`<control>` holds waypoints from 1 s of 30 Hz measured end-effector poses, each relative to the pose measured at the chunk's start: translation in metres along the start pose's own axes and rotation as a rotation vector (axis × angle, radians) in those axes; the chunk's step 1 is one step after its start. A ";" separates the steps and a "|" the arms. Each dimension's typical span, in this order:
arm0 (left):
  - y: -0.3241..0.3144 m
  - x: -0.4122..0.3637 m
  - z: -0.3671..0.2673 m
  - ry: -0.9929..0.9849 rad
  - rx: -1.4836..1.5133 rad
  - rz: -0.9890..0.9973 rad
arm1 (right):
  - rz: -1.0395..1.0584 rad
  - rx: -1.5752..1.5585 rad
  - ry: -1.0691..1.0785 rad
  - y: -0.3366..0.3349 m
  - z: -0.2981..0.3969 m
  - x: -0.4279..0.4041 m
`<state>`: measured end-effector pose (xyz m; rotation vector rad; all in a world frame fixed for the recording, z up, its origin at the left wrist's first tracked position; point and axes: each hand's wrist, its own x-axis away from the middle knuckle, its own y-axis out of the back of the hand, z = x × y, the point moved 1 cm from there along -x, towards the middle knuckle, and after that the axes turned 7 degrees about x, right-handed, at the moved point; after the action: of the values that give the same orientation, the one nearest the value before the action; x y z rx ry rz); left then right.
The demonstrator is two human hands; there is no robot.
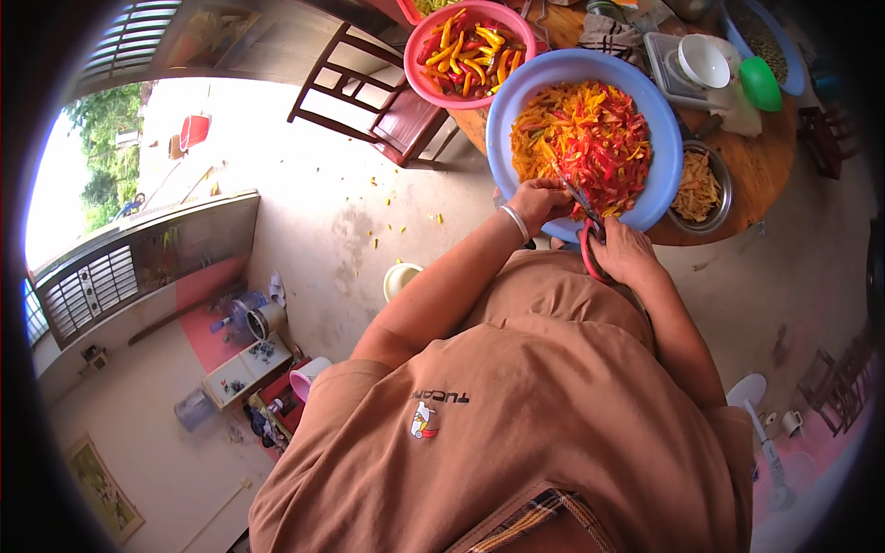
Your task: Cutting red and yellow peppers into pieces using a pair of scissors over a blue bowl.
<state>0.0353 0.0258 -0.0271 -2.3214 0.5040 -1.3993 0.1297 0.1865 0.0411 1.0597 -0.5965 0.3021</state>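
My right hand grips a pair of scissors by its red handles, over the near rim of a blue plastic basin. The scissor blades point up and left over the basin. Bent at the fingers, my left hand is close beside the blades; whatever may be between its fingertips is too small and covered to make out. A white bracelet circles that wrist. Cut chili peppers fill the basin, orange-yellow pieces on the left and red ones on the right.
A pink basin of whole red and yellow peppers adjoins the blue one. Right of it, a metal bowl holds pale shreds on the round wooden table. A white bowl, green bowl and wooden chair stand nearby.
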 end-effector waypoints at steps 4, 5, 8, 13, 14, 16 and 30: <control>-0.003 0.000 -0.001 0.031 0.082 0.005 | -0.031 -0.027 -0.020 0.001 0.006 0.004; -0.001 -0.001 0.000 0.029 0.085 0.003 | -0.030 -0.025 -0.016 0.000 0.007 0.003; 0.001 -0.004 0.003 0.063 0.110 -0.012 | -0.046 -0.029 -0.021 -0.011 0.003 -0.001; 0.007 -0.010 0.009 0.126 0.187 0.127 | -0.062 -0.204 0.030 -0.029 -0.011 -0.005; 0.007 -0.010 0.010 0.127 0.187 0.128 | -0.062 -0.204 0.029 -0.030 -0.013 -0.005; 0.008 -0.011 0.012 0.159 0.284 0.134 | -0.048 -0.344 -0.012 -0.029 -0.014 -0.005; 0.001 0.014 0.006 -0.106 -0.054 0.165 | -0.089 0.034 0.065 -0.007 -0.004 0.005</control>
<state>0.0463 0.0185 -0.0194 -2.3220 0.6917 -1.1941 0.1386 0.1864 0.0380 1.1021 -0.4862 0.2691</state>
